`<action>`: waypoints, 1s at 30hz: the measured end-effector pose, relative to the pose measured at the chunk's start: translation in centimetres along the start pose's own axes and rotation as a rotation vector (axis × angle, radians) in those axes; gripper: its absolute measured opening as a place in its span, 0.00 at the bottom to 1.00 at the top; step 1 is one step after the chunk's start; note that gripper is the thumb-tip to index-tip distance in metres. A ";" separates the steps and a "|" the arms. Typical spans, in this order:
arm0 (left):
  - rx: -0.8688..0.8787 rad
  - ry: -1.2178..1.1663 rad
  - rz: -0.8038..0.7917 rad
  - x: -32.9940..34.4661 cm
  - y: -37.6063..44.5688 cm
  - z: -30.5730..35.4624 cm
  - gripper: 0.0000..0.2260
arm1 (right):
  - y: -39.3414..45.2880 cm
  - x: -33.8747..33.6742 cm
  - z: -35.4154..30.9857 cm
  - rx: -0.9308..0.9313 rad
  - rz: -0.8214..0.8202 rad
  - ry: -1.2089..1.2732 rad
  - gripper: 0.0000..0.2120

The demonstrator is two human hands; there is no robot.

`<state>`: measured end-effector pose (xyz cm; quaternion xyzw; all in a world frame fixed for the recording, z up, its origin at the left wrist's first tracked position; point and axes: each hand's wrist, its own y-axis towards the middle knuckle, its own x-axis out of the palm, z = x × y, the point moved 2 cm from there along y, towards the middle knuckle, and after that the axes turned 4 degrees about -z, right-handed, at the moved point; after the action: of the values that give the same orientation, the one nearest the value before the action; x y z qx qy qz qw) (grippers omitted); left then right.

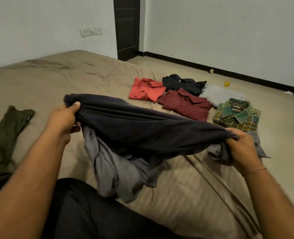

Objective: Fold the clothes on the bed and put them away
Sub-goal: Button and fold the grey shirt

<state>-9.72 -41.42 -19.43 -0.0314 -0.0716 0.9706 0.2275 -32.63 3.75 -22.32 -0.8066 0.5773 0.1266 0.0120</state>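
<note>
A dark navy garment (142, 128) is stretched above the tan bed (56, 80) between both hands. My left hand (63, 118) grips its left end and my right hand (241, 147) grips its right end. A lighter grey part of the cloth (111, 171) hangs below and rests crumpled on the sheet. Folded shirts lie at the bed's right side: an orange-red shirt (146, 90), a black shirt (182, 83), a maroon shirt (186, 104), a light grey garment (218, 95) and a green plaid shirt (237, 114). Part of a grey shirt (258, 145) shows behind my right hand.
An olive-green garment (10, 125) lies unfolded at the bed's left edge. My dark-trousered leg (84, 213) is on the bed in front. A dark door (127, 28) stands at the back. Small bits, one yellow object (226, 83), lie on the floor at right.
</note>
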 end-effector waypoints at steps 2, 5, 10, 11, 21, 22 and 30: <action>-0.071 -0.014 -0.087 2.6 0.0 -0.9 0.08 | 1.5 -0.7 2.4 0.127 0.040 -0.170 0.06; -0.024 0.322 -0.108 4.3 1.0 -5.2 0.15 | 1.9 -0.1 5.8 0.313 0.074 -0.734 0.11; 0.678 0.619 -0.427 7.3 -6.2 -6.1 0.15 | -3.9 6.3 5.1 -0.395 -0.098 -0.684 0.18; 0.720 0.699 -0.661 8.3 -7.4 -6.6 0.16 | -4.8 7.5 4.8 -0.456 -0.263 -0.631 0.21; 0.787 1.311 -1.022 10.2 -7.4 -11.4 0.21 | -6.1 11.8 8.8 -0.313 -0.464 -0.616 0.07; 0.816 1.253 -0.981 10.2 -7.4 -11.2 0.14 | -5.9 11.3 8.6 -0.216 -0.460 -0.493 0.07; 0.827 0.831 -0.926 10.3 -9.1 -7.5 0.07 | -4.9 9.3 5.2 0.114 -0.180 0.071 0.05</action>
<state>-14.22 -27.88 -25.75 -0.2743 0.3854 0.6314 0.6145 -26.21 -2.43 -29.96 -0.8571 0.5088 0.0634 0.0489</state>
